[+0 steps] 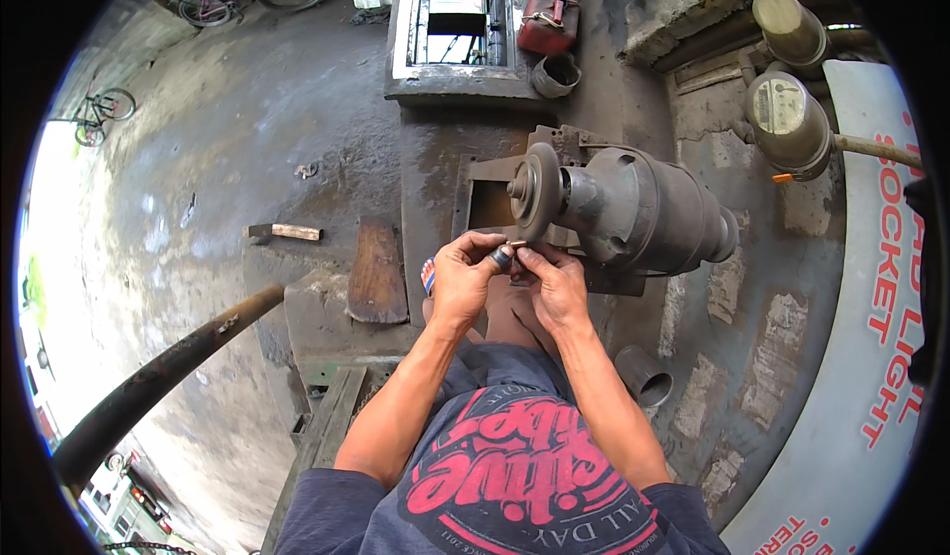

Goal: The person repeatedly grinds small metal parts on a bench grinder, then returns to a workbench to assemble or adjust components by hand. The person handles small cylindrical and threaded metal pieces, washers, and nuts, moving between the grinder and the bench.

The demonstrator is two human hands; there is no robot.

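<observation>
Just below the rim of a grinding wheel (pixel 535 191), my two hands meet in front of my body. Thumb and fingers of my left hand (pixel 459 283) pinch a small dark cylindrical metal part (pixel 502 256) with a thin copper-coloured tip. My right hand (pixel 561 298) is closed too, its fingertips pressed together at the other side of the part; what exactly they grip is partly hidden. The wheel sits on the left end of a grey electric motor (pixel 648 209), mounted on a rusty metal stand (pixel 485 199). The fingers are close under the wheel; contact cannot be made out.
A hammer (pixel 284 231) and a worn wooden board (pixel 377 273) lie to the left, near a slanting dark pole (pixel 163 387). Beyond the grinder are a red container (pixel 547 25) and a grey pot (pixel 556 76). Electric meters (pixel 789 125) and a lettered sign (pixel 871 288) stand right.
</observation>
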